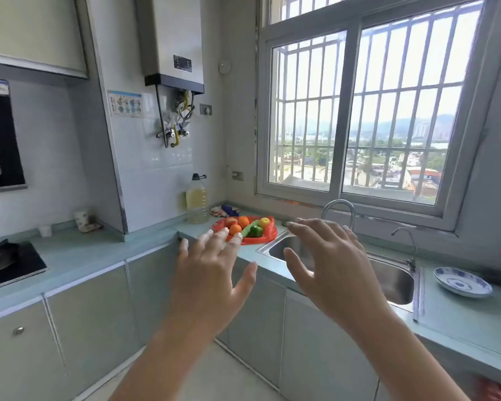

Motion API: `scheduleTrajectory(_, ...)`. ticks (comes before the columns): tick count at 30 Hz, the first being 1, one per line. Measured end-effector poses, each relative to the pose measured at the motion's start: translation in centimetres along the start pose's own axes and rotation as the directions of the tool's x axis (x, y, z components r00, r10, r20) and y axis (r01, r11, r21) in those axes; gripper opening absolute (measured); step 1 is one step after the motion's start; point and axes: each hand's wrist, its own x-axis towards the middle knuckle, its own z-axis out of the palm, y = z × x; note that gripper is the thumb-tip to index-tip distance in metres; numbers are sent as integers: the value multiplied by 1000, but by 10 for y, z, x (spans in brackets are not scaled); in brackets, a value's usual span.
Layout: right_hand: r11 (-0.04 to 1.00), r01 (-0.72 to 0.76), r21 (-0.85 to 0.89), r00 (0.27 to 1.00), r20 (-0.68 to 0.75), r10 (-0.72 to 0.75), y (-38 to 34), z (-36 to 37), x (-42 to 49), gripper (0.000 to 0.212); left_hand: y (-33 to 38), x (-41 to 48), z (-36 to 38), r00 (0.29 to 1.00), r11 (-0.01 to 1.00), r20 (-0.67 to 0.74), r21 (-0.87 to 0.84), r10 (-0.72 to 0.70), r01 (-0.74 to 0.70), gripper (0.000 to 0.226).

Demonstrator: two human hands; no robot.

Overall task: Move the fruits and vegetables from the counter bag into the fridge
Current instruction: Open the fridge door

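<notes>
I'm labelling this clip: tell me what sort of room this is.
A home kitchen, most likely. A steel sink with a tap is set in the counter, a gas hob sits at the left, and a water heater hangs on the tiled wall.

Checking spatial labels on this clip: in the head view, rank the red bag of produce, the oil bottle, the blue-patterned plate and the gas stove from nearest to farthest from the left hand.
From the left hand:
1. Red bag of produce, just beyond its fingertips, beside the sink.
2. Oil bottle, behind the bag, against the tiled wall.
3. Gas stove, far left, and blue-patterned plate, far right: too close to call.
</notes>
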Motion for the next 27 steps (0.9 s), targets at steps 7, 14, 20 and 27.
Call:
scheduleTrajectory(7,998,42,52,997,69,-45,-22,79,6,42,-61,-12,37,998,997,8,41,-61,61,55)
scheduleTrajectory(14,992,58,116,989,131,-73,-65,165,43,43,-145,-2,62,992,990,22,66,-128,126,54)
scheduleTrajectory(20,974,92,207,973,188,-132,-110,235,67,40,-215,-12,73,974,968,2,108,-228,226,52)
scheduleTrajectory(27,927,150,342,926,281,-253,-140,307,63,43,-257,-39,94,920,900,34,221,-391,374,50)
